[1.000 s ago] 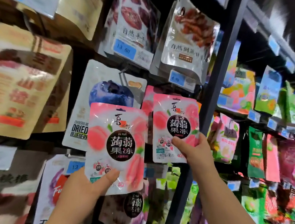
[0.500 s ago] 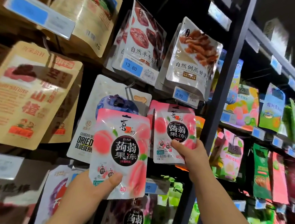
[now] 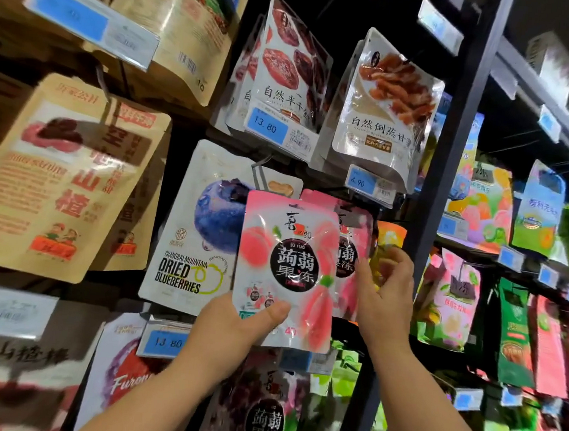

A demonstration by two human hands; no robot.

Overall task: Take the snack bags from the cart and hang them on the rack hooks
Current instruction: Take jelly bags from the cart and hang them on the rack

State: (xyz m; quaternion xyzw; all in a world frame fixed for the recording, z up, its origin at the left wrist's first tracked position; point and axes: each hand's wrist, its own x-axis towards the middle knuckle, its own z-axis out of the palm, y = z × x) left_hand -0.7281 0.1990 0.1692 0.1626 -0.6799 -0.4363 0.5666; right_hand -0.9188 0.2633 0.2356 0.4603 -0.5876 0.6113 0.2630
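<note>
The left hand (image 3: 232, 324) grips the lower left corner of a pink peach konjac jelly bag (image 3: 288, 270), thumb pressed flat on the front and fingers hidden behind it. The bag is upright and raised in front of the rack, overlapping the right edge of a white dried blueberries bag (image 3: 198, 235) that hangs on a metal hook (image 3: 259, 175).

The right hand (image 3: 386, 293) is just beside it, fingers loosely curled. One fingertip touches the right side of a second pink jelly bag (image 3: 353, 255), which hangs directly behind the held one; I cannot tell whether the hand pinches it or only rests against it. An orange bag (image 3: 389, 235) shows behind the right fingers.

Above hang a dried date bag (image 3: 288, 74) with a blue 13.80 price tag (image 3: 267, 126) and a sweet potato strip bag (image 3: 389, 104) with a 4.90 tag (image 3: 361, 181). A black upright post (image 3: 453, 161) stands to the right of the hands. At far left hangs a kraft hawthorn bag (image 3: 56, 174), and below the held bag a purple jelly bag (image 3: 265, 420).
</note>
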